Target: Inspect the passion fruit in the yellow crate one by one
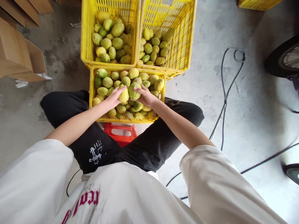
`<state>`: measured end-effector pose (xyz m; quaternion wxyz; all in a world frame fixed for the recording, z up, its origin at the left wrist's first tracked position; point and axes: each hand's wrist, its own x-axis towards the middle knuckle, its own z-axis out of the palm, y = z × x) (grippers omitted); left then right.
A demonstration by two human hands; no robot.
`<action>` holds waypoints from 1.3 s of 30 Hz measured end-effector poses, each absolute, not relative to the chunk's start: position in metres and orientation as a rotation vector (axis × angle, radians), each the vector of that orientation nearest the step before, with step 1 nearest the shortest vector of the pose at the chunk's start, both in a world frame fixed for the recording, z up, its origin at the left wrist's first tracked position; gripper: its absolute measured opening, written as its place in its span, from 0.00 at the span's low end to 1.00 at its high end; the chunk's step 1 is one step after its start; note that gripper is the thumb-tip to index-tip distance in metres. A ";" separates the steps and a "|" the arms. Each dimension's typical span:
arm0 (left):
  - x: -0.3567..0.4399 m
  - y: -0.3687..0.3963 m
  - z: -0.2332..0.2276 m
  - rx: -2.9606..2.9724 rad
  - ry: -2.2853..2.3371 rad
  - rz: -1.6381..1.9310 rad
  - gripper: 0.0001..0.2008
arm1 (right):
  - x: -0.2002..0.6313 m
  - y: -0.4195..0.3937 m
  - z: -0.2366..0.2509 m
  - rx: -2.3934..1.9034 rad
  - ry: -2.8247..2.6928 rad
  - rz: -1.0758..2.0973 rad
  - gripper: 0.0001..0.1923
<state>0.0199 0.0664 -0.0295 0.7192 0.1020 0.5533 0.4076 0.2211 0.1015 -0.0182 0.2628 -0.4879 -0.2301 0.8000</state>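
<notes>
My left hand (115, 97) is closed around a yellow lemon (124, 94). Beside it, my right hand (145, 95) grips a greener lemon (134, 91), and the two fruits are held close together. Both hands are over the near yellow crate (92, 84), which is filled with many yellow and green lemons (107, 82). Parts of the fingers are hidden behind the held fruit.
Behind the near crate stand a left yellow crate (84, 40) and a right yellow crate (181, 43), both holding lemons. A red stool (121, 141) shows between my legs. Cardboard boxes (16, 51), a black cable (224, 93) and a wheel (286, 57) are around.
</notes>
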 end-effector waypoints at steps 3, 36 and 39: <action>0.021 0.066 -0.032 0.140 1.204 0.846 0.05 | 0.220 0.100 -0.016 -1.339 -0.680 2.106 0.33; 0.026 0.063 -0.015 0.192 1.273 0.897 0.23 | 0.226 0.105 -0.031 -1.326 -0.645 2.102 0.28; 0.025 0.062 -0.018 0.255 1.277 0.881 0.29 | 0.227 0.104 -0.032 -1.311 -0.677 2.113 0.36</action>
